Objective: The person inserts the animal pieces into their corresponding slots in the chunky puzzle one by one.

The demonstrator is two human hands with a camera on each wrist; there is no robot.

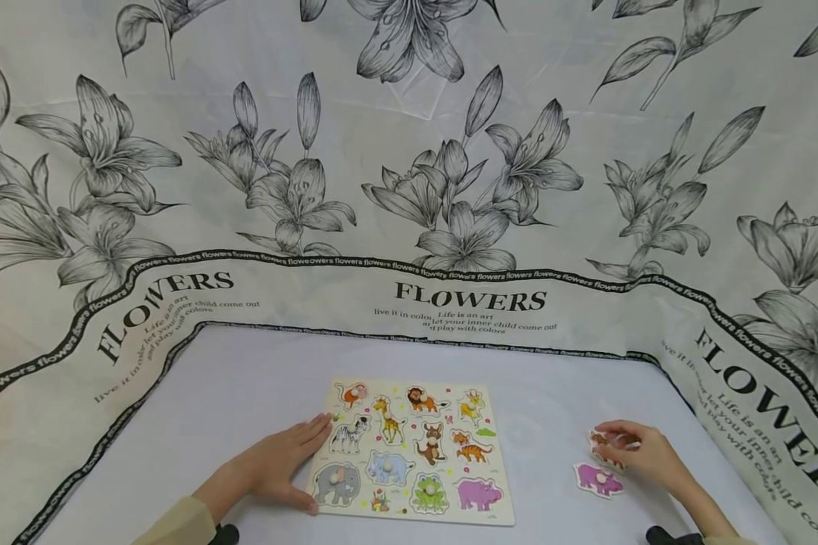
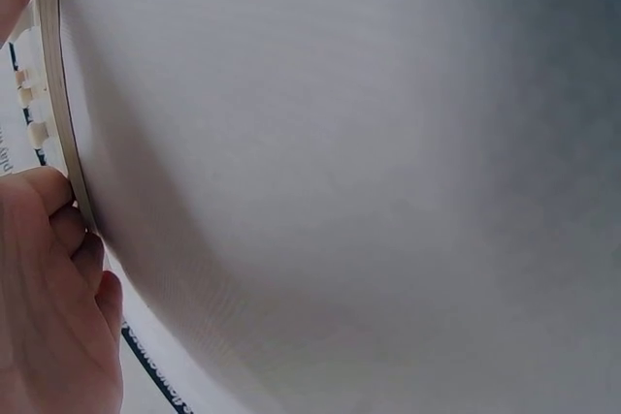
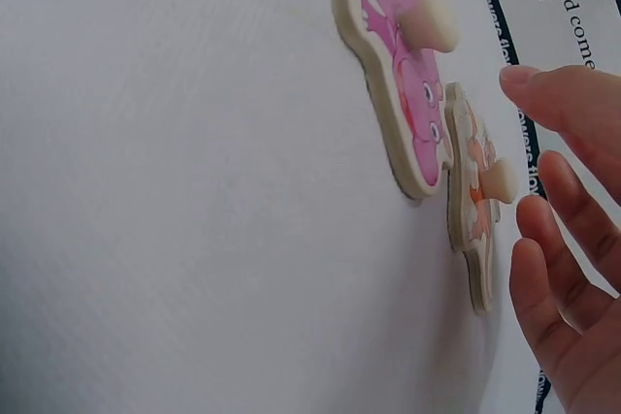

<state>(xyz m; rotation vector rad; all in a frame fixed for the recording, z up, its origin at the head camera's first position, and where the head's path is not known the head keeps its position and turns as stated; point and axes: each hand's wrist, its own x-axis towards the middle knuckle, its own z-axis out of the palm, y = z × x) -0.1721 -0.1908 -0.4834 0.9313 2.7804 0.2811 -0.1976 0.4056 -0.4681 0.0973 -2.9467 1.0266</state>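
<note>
A wooden animal puzzle board (image 1: 412, 522) lies on the white table. My left hand (image 1: 273, 463) rests along its left side, fingertips at the edge and thumb near the lower left corner. In the left wrist view, fingers (image 2: 49, 239) press against the board's side. Over to the right, my right hand (image 1: 647, 454) hovers around an orange-brown animal puzzle piece (image 3: 475, 176), partly covering it in the head view. Thumb and fingers stand apart beside its round knob (image 3: 500, 181). A purple hippo piece (image 1: 598, 481) with its own knob lies next to that piece.
Animal pictures fill the board, among them a zebra (image 1: 350, 437), a lion (image 1: 424, 400) and a grey elephant (image 1: 337, 484). Behind the table (image 1: 552, 386) hangs a floral cloth (image 1: 341, 295), its dark-bordered band running along the back and both sides.
</note>
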